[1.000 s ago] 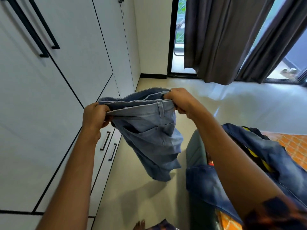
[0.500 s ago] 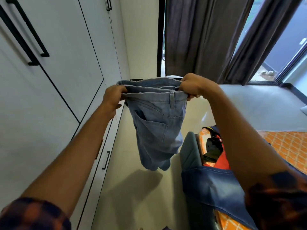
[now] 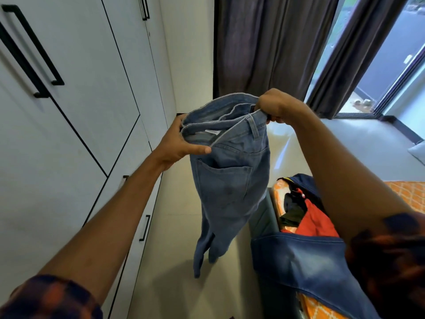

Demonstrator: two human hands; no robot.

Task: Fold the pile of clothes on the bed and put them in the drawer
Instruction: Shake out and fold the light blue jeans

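Our left hand (image 3: 179, 145) and right hand (image 3: 276, 107) each clasp the waistband of the light jeans (image 3: 230, 180), left of the bed (image 3: 409, 194); the drawer (image 3: 144, 227) further left is closed.

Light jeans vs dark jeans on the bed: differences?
Colour: the light jeans are pale blue; the dark jeans are deep indigo. Pose: the light jeans hang upright, left hand and right hand gripping the waistband; the dark jeans lie draped over the bed edge. Both are denim.

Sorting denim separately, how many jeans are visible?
2: light blue jeans held in the air; dark blue jeans, apparently, draped over the bed edge. The clothes pile may hide more.
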